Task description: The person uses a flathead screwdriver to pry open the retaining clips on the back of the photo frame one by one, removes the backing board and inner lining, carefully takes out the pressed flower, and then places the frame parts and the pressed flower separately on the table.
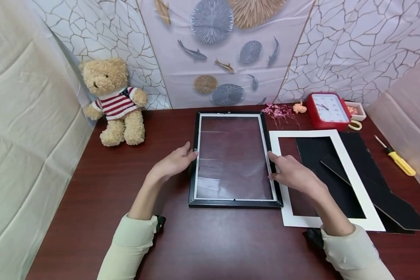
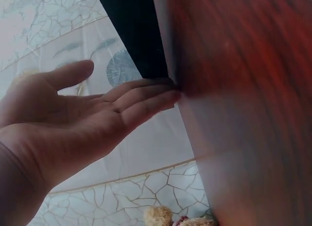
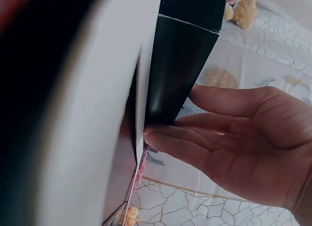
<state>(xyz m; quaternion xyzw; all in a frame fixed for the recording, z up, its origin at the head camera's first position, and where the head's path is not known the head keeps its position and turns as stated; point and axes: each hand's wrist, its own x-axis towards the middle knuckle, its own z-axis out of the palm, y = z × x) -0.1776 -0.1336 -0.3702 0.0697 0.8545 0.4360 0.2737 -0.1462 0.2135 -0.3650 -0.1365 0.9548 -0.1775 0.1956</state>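
Observation:
A black picture frame with a thin white inner edge and a clear pane lies on the dark red-brown table. At its left side is my left hand; in the left wrist view its fingers are straight, fingertips at the frame's foot by the tabletop, with the thumb raised apart. My right hand holds the opposite side. The right wrist view shows that thumb on the frame's upper edge and the fingers low against its side.
Right of the frame, a white mat overlaps black backing boards. Beyond are a yellow-handled screwdriver, a red clock, scissors and dried pink flowers. A teddy bear sits at the back left.

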